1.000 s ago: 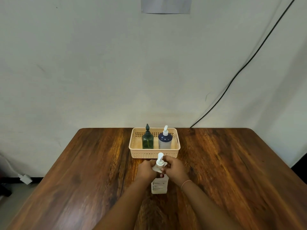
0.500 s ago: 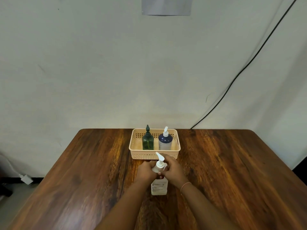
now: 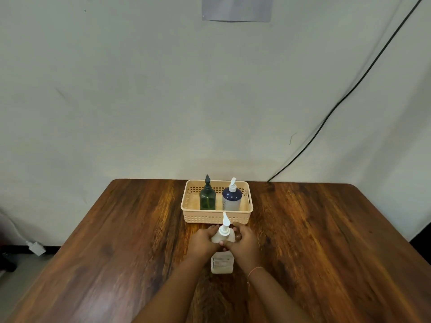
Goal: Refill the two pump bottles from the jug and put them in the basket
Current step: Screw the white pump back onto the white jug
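Observation:
A clear jug with a white pump top (image 3: 222, 262) stands upright on the wooden table (image 3: 116, 229), just in front of the basket. My left hand (image 3: 202, 238) grips its shoulder from the left. My right hand (image 3: 245, 240) holds it from the right, fingers at the pump collar. The beige basket (image 3: 217, 217) sits behind, holding a dark green pump bottle (image 3: 207, 198) on the left and a navy and white pump bottle (image 3: 231, 198) on the right, both upright.
The table's far edge meets a pale wall. A black cable (image 3: 338, 106) runs down the wall at the right. A white plug (image 3: 35, 247) lies on the floor at the left.
The jug's pump nozzle has turned from pointing right to pointing away and slightly left. Both hands stay on the jug's top.

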Demonstrator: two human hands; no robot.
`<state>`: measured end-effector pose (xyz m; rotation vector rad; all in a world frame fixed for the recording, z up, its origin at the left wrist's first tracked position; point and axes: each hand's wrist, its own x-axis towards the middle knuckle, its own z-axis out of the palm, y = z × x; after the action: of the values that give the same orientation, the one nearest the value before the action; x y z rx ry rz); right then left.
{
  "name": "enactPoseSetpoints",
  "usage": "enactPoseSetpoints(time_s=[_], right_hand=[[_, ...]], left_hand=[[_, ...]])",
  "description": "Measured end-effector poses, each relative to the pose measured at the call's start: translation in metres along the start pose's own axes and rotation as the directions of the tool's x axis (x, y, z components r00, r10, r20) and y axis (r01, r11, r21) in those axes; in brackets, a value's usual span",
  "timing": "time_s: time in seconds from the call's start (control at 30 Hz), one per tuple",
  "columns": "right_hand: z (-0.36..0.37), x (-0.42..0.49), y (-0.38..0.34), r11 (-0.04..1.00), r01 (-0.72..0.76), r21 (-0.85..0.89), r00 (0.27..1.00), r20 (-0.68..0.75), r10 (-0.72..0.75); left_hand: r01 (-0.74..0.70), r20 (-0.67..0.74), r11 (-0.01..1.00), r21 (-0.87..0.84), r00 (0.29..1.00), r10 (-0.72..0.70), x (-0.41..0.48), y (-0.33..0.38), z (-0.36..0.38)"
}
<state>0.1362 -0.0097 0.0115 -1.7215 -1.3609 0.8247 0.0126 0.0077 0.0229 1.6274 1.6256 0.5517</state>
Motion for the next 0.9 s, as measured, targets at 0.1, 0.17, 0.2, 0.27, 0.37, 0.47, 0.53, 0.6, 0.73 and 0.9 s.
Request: enactPoseSetpoints(time_s=[0.1,0.17,0.2,0.27,0.37,0.47,0.53,0.6,0.73,0.9], right_hand=[[0.001,-0.009,0.007,0.997,-0.08,0.013,0.995,0.054,0.08],[0.001,-0.013,0.009,0.995,-0.096,0.025,0.988,0.124,0.092],[0.002,-0.015,0.01,0.995,-0.099,0.019,0.985,0.144,0.095],[0.005,-0.018,0.011,0.995,-0.097,-0.013,0.989,0.115,0.097],[0.006,-0.02,0.013,0.992,-0.123,-0.002,0.992,0.038,0.123],[-0.001,-0.016,0.017,0.991,-0.131,0.003,0.991,-0.039,0.131],[-0.012,-0.012,0.021,0.99,-0.141,0.0,0.982,-0.126,0.14],[-0.023,-0.008,0.025,0.989,-0.15,-0.007,0.966,-0.212,0.145],[-0.045,0.001,0.037,0.982,-0.185,-0.041,0.938,-0.305,0.164],[-0.061,0.017,0.047,0.977,-0.208,-0.042,0.93,-0.318,0.184]], left_hand=[[0.022,-0.002,0.999,-0.046,1.0,-0.022,-0.008,-0.005,0.002],[0.064,-0.003,0.992,-0.104,0.998,-0.065,-0.013,-0.01,0.006],[0.091,0.001,0.981,-0.171,0.996,-0.092,-0.014,-0.013,0.008],[0.131,0.041,0.92,-0.369,0.991,-0.125,-0.018,-0.014,0.009],[0.145,0.105,0.836,-0.529,0.989,-0.105,-0.02,-0.007,0.011],[0.158,0.179,0.786,-0.598,0.982,-0.061,-0.019,0.009,0.018],[0.136,0.191,0.809,-0.572,0.981,-0.03,-0.014,0.023,0.026],[0.095,0.204,0.851,-0.516,0.979,0.015,-0.009,0.037,0.037],[0.072,0.258,0.884,-0.463,0.965,0.057,0.003,0.057,0.062],[0.099,0.286,0.881,-0.462,0.957,0.042,0.014,0.068,0.08]])
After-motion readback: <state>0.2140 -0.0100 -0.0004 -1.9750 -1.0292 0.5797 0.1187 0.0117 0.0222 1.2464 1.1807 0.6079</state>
